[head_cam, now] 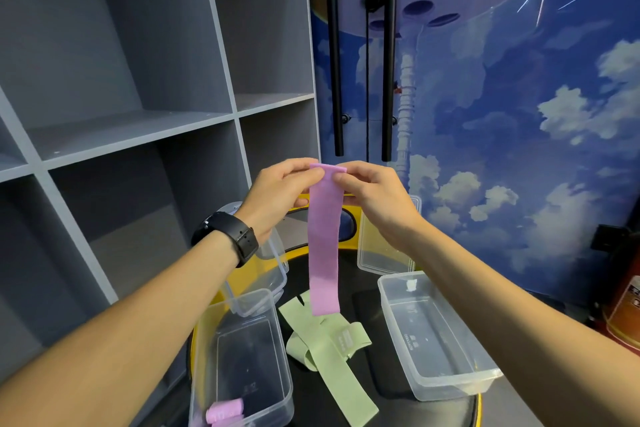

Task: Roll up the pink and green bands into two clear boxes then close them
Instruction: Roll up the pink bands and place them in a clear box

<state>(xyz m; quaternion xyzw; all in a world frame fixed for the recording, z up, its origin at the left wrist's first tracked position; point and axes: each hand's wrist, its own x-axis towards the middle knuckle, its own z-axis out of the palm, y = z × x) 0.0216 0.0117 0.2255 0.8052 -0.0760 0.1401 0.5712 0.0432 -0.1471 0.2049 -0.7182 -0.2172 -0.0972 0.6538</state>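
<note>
A pink band (322,246) hangs straight down in the air, pinched at its top edge by my left hand (282,198) and my right hand (375,199). Below it, green bands (332,347) lie loose and tangled on the black round table (381,399). A clear box (242,364) at the left holds rolled pink bands (225,411) in its near corner. A second clear box (433,333) at the right holds no band. Two clear lids lie further back: one (273,263) behind the left box, one (384,246) under my right wrist.
A grey cubby shelf (138,114) stands close on the left. A wall with a sky mural and two black vertical bars (360,45) rises behind the table. A red and orange canister (627,308) sits at the right edge. The table has a yellow rim (256,274).
</note>
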